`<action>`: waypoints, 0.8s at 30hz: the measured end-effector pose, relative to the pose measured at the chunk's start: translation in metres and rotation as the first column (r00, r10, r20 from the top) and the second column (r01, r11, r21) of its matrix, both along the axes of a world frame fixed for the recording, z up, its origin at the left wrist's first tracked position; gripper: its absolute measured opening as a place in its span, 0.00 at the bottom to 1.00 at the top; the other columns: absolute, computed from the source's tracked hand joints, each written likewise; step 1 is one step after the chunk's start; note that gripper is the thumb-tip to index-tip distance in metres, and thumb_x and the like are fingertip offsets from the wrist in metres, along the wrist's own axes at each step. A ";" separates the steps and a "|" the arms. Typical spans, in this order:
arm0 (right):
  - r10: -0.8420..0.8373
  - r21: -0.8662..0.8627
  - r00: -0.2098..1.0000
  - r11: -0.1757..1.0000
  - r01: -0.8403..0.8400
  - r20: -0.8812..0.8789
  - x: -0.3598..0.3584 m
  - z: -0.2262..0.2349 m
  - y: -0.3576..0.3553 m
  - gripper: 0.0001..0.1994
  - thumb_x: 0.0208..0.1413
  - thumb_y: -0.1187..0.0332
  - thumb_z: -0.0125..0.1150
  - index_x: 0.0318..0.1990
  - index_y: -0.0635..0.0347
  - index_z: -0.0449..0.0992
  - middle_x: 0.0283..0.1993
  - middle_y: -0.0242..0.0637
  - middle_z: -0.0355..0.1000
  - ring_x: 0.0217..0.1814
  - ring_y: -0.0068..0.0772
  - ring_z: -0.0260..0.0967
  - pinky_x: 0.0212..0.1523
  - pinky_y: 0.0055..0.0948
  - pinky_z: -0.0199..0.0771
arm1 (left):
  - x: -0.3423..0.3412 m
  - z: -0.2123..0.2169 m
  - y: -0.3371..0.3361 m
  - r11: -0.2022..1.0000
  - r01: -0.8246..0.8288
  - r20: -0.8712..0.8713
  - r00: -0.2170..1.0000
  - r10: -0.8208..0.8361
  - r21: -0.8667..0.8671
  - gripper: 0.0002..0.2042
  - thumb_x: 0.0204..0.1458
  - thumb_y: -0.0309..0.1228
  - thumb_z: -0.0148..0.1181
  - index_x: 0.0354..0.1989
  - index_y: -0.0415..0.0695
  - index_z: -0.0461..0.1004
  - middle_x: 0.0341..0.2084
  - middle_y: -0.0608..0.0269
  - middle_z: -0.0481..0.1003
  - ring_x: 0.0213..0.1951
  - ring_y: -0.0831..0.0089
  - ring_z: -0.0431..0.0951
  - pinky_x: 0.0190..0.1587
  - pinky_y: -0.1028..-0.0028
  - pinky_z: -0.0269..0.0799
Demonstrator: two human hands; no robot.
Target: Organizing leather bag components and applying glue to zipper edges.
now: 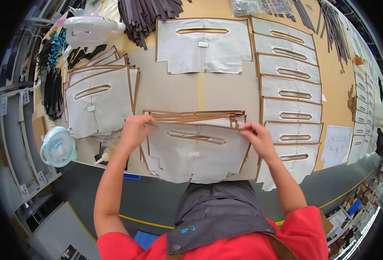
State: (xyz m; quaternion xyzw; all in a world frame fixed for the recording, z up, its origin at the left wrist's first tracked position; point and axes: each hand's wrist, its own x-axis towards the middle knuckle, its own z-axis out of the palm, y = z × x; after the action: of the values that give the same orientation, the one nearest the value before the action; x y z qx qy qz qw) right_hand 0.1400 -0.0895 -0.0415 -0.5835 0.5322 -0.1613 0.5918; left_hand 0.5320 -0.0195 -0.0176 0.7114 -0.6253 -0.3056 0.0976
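A light grey leather-like panel (169, 151) with brown edges and a long slot spans the space in front of me. My left hand (136, 131) pinches its far left corner, and my right hand (259, 138) pinches the far right corner. Beneath it lies a stack of similar panels (189, 116), mostly hidden, whose brown edges show behind. One more grey panel (226, 50) lies flat farther away, slot side up. To the left rests a pile of slotted panels (115, 106). On the right, an overlapping column of them (293, 104) runs from far to near.
Dark strips (143, 17) lie at the far side, near a white plastic basket (87, 30). Black strips (52, 91) hang at the left. A small blue fan (59, 146) and a nozzle bottle (106, 155) stand near left. A drawing sheet (336, 145) lies at right.
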 end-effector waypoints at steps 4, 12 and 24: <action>-0.078 -0.164 0.996 0.983 0.082 0.033 0.018 0.005 -0.094 0.07 0.55 0.69 0.59 0.37 0.63 0.75 0.30 0.27 0.71 0.33 0.17 0.64 0.37 0.19 0.65 | 0.022 0.020 -0.069 0.930 -0.347 -0.320 0.873 0.367 0.117 0.08 0.49 0.31 0.65 0.34 0.41 0.77 0.27 0.75 0.75 0.30 0.86 0.68 0.34 0.81 0.64; -0.202 -0.532 0.974 0.838 0.119 -0.102 0.069 -0.075 -0.256 0.12 0.56 0.63 0.58 0.38 0.64 0.75 0.33 0.40 0.75 0.36 0.35 0.71 0.39 0.30 0.69 | 0.044 -0.081 -0.216 0.779 -0.627 -0.461 0.695 0.552 -0.015 0.12 0.50 0.38 0.64 0.31 0.41 0.77 0.20 0.77 0.68 0.25 0.85 0.62 0.28 0.79 0.58; -0.275 -0.657 0.893 0.754 -0.029 -0.356 0.077 -0.098 -0.266 0.14 0.56 0.60 0.57 0.34 0.65 0.69 0.32 0.53 0.74 0.38 0.60 0.71 0.39 0.50 0.68 | 0.029 -0.113 -0.234 0.710 -0.695 -0.186 0.717 0.672 -0.115 0.14 0.47 0.42 0.65 0.35 0.45 0.78 0.21 0.72 0.72 0.24 0.78 0.67 0.32 0.76 0.64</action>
State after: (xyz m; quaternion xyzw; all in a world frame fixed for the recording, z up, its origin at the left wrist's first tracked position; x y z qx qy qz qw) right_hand 0.2174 -0.3556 -0.1397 -0.7345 0.5989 -0.2410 0.2090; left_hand 0.5613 -0.2535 -0.1305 0.8591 -0.3338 -0.2367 0.3073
